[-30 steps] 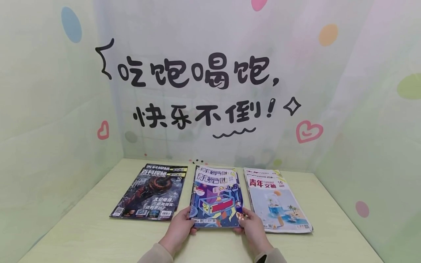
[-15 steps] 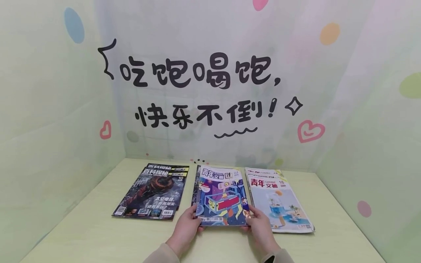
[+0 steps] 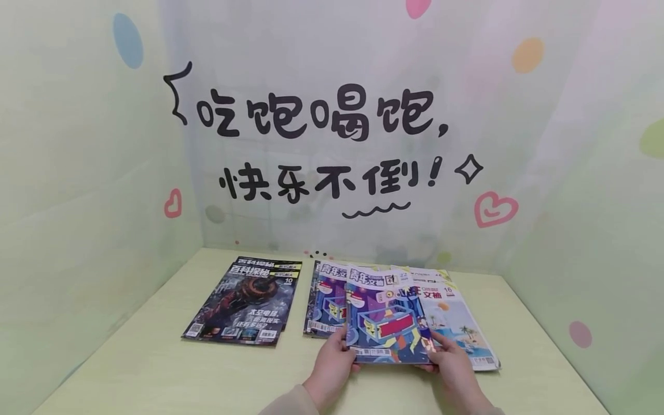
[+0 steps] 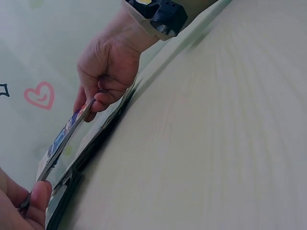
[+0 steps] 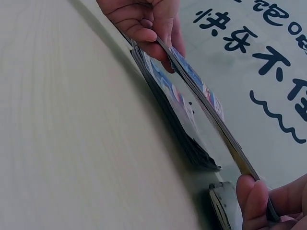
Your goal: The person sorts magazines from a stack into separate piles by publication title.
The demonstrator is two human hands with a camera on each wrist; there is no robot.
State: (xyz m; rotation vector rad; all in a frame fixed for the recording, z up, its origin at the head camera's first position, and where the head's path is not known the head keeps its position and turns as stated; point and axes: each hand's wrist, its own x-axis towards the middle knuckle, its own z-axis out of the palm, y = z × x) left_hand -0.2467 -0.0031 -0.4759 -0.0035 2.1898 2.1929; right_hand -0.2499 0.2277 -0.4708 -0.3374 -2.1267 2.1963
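Observation:
A purple-covered magazine (image 3: 389, 323) is raised above the table, over the gap between the middle and right stacks. My left hand (image 3: 332, 360) pinches its lower left corner, thumb on top and fingers beneath. At the lower right corner, my right hand (image 3: 451, 366) pinches it the same way. In the right wrist view the magazine (image 5: 211, 110) appears edge-on, clear of the stack below. Behind it on the left lies the middle stack (image 3: 320, 314), topped by a similar purple cover. The held magazine partly hides the right stack (image 3: 464, 328), which has a white-and-blue cover.
A stack of dark-covered magazines (image 3: 238, 305) lies at the left of the pale wooden table (image 3: 155, 374). Printed fabric walls (image 3: 290, 230) enclose the table at the back and both sides.
Both hands have lifted the purple magazine off the middle stack and carried it right, toward the right stack. A similar purple cover now shows on the middle stack. The view has shifted slightly.

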